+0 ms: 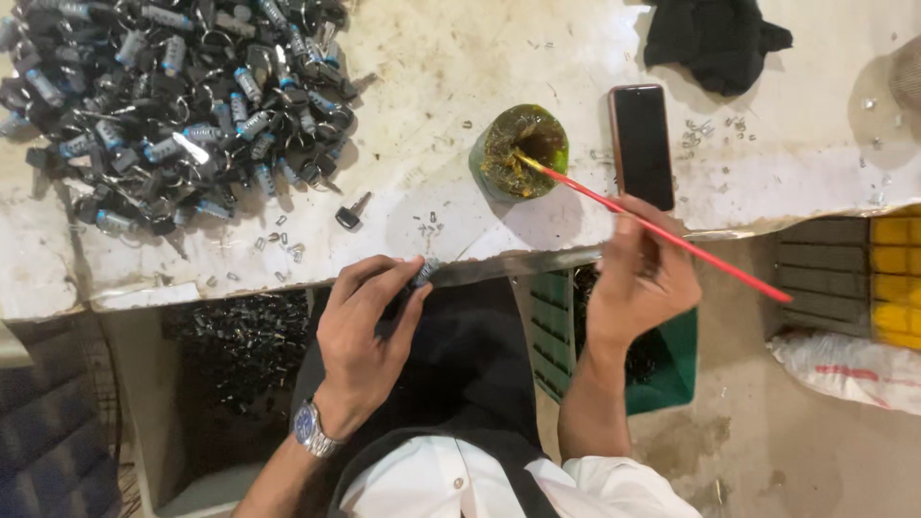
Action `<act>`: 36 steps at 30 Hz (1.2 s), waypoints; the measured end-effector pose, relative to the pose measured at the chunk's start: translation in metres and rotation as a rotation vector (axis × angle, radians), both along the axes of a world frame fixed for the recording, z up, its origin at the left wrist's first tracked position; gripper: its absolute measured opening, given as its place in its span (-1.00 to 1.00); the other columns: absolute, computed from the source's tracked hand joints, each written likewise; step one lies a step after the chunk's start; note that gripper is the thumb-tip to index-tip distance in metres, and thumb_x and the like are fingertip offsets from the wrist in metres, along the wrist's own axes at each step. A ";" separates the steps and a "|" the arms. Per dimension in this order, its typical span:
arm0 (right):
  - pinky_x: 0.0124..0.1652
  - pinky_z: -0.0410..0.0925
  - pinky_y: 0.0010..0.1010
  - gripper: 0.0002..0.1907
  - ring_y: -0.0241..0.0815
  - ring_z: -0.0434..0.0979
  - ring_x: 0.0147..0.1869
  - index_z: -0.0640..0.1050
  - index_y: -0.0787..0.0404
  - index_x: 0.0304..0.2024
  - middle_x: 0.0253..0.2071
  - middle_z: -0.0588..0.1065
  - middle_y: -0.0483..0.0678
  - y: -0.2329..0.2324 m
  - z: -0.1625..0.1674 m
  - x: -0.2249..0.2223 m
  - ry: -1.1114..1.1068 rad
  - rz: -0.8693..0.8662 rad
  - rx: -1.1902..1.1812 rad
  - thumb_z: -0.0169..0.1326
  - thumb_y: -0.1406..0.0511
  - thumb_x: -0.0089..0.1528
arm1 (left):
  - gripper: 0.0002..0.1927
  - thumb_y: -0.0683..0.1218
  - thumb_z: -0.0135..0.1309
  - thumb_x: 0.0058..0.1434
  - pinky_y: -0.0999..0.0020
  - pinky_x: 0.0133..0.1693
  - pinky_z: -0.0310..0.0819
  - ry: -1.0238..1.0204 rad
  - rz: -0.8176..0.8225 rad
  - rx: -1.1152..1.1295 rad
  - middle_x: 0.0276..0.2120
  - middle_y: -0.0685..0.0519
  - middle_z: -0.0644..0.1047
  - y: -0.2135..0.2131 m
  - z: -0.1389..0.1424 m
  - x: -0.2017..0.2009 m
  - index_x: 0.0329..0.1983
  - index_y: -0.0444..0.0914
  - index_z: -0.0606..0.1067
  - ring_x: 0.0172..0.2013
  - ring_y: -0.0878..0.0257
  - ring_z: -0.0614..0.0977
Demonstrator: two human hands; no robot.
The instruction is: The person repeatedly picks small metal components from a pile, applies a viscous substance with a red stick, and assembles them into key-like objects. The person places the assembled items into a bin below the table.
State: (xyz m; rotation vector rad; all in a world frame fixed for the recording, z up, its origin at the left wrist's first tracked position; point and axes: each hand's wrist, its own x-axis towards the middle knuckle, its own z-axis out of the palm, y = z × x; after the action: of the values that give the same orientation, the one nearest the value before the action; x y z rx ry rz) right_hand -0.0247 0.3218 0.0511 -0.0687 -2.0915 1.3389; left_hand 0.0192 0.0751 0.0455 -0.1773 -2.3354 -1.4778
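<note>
Red stick: a thin red stick runs from the right hand up and left, its tip dipped in the green cup.
Right hand: the right hand is closed on the stick, at the near edge of the table.
Left hand: the left hand has its fingertips pinched together on a small metal part at the table's near edge.
Green cup: the green cup of yellowish paste stands mid-table, just left of a dark phone.
Far left: a heap of black and silver parts.
Far right: a black cloth.
Wrist: a watch on the left wrist.
</note>
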 end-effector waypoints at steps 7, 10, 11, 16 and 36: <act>-0.57 0.05 -0.60 -0.86 -0.42 0.18 -0.56 0.52 0.38 -0.03 -0.25 0.52 0.03 0.002 -0.005 0.024 -0.096 0.188 -0.776 0.08 0.38 0.45 | -0.65 -0.23 0.41 0.09 0.28 -0.12 0.54 0.006 0.062 0.104 -0.25 0.00 0.61 -0.003 -0.003 -0.001 -0.06 -0.28 0.61 -0.16 0.13 0.62; -0.59 0.05 -0.63 -0.86 -0.42 0.17 -0.57 0.50 0.36 -0.05 -0.24 0.52 0.01 -0.009 -0.021 0.038 -0.214 0.211 -0.957 0.05 0.37 0.43 | -0.65 -0.21 0.41 0.09 0.25 -0.11 0.47 0.039 0.028 0.022 -0.26 0.06 0.61 -0.002 -0.012 0.001 -0.04 -0.25 0.61 -0.17 0.12 0.59; -0.59 0.05 -0.65 -0.86 -0.42 0.17 -0.57 0.50 0.36 -0.06 -0.23 0.53 0.02 -0.012 -0.024 0.042 -0.230 0.192 -0.982 0.04 0.36 0.42 | -0.65 -0.21 0.41 0.10 0.24 -0.09 0.46 0.040 0.037 0.015 -0.25 0.06 0.61 -0.002 -0.014 0.002 -0.04 -0.25 0.61 -0.16 0.12 0.59; -0.58 0.05 -0.62 -0.87 -0.42 0.16 -0.55 0.50 0.35 -0.05 -0.22 0.52 0.04 -0.016 -0.034 0.049 -0.219 0.243 -0.856 0.07 0.38 0.41 | -0.64 -0.20 0.41 0.09 0.25 -0.09 0.40 0.027 0.047 -0.004 -0.28 0.09 0.60 -0.007 -0.011 0.004 -0.04 -0.24 0.61 -0.18 0.13 0.58; -0.44 0.18 -0.54 -0.87 -0.38 0.36 -0.46 0.67 0.36 -0.12 -0.37 0.56 -0.08 -0.033 -0.029 0.019 -0.327 0.003 0.259 0.23 0.37 0.48 | -0.68 -0.08 0.32 0.31 0.04 0.12 0.27 -0.040 0.309 -0.651 0.03 0.00 0.52 -0.048 -0.033 -0.011 0.11 -0.19 0.60 0.06 -0.01 0.48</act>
State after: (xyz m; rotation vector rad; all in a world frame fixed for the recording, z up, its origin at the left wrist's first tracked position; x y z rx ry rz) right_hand -0.0059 0.2884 0.0222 -0.1847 -2.5233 1.1049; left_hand 0.0078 0.0272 0.0130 0.0492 -2.6484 -0.5549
